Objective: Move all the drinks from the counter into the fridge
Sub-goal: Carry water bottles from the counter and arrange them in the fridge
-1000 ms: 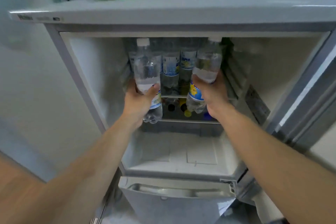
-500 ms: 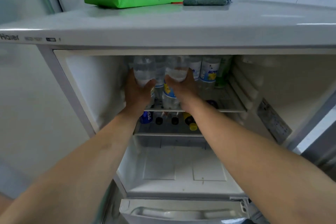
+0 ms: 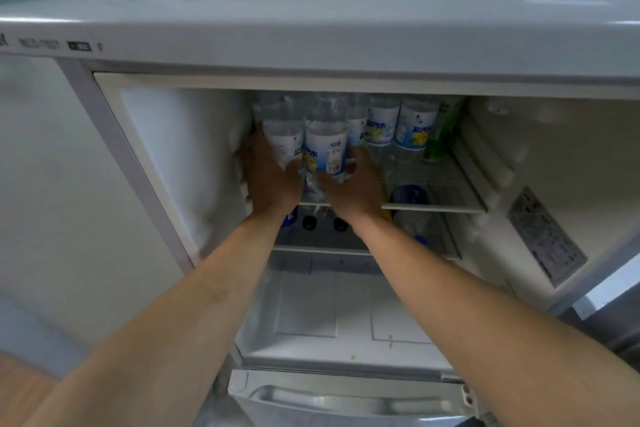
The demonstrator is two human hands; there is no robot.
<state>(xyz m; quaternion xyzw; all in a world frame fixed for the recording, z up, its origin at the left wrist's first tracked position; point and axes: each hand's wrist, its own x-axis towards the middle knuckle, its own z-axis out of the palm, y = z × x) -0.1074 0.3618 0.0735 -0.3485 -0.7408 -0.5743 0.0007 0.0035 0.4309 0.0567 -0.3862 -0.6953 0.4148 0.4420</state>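
Fridge (image 3: 180, 163) fills the frame, door open; top shelf (image 3: 436, 206) mid-frame already holds a row of bottles (image 3: 398, 128); looks well along, though the counter's out of view; left hand (image 3: 270, 180) and right hand (image 3: 356, 189) each have fingers wrapped round a water bottle (image 3: 327, 149) at centre, being set on the shelf.

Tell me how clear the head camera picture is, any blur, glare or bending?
Head view: wide-angle bends the fridge top edge; glare streak on its right side; the bottles in both hands look soft; lower shelf dim.
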